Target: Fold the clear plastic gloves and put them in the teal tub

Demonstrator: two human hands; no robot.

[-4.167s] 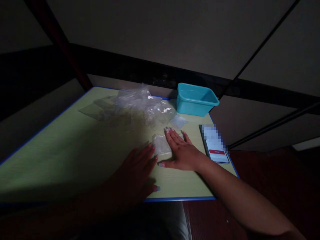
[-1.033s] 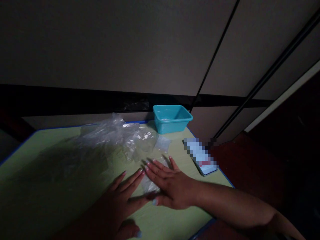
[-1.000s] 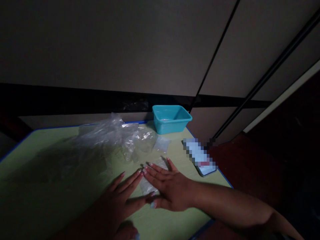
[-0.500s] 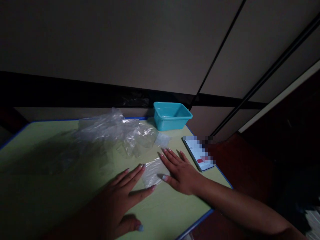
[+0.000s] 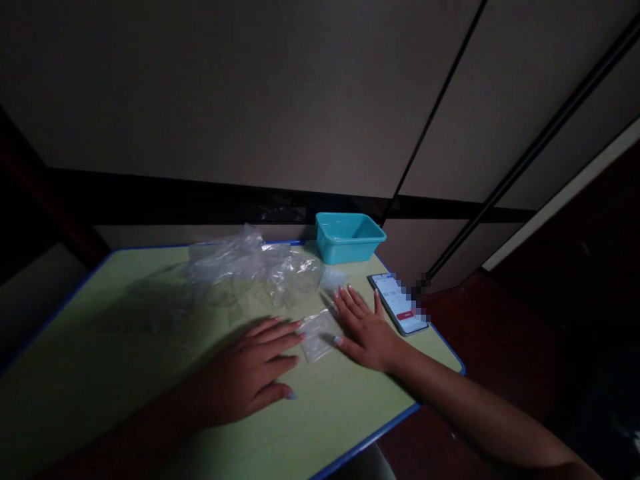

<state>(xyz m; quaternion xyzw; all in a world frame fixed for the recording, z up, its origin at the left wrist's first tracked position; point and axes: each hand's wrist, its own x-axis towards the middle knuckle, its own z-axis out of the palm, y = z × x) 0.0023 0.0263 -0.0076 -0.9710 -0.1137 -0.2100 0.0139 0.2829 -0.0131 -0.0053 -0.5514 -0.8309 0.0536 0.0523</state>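
A folded clear plastic bag (image 5: 319, 335) lies flat on the table between my hands. My left hand (image 5: 250, 370) is open, palm down, its fingertips at the bag's left edge. Fingers spread, my right hand (image 5: 367, 333) rests flat along the right side of the bag and covers part of it. Just beyond my right fingertips lies a small folded plastic piece (image 5: 333, 279). A loose heap of crumpled clear plastic bags (image 5: 250, 263) spreads over the back left of the table.
A turquoise plastic basket (image 5: 350, 250) stands at the table's back right corner. A phone with a lit screen (image 5: 400, 303) lies near the right edge. The pale green table (image 5: 350, 420) has a blue rim, and a cabinet front (image 5: 225, 100) rises behind it.
My left hand has turned, its fingers now pointing more to the right and its thumb drawn nearer the bag. My right hand stays flat on the bag's right side. The camera view has shifted slightly.
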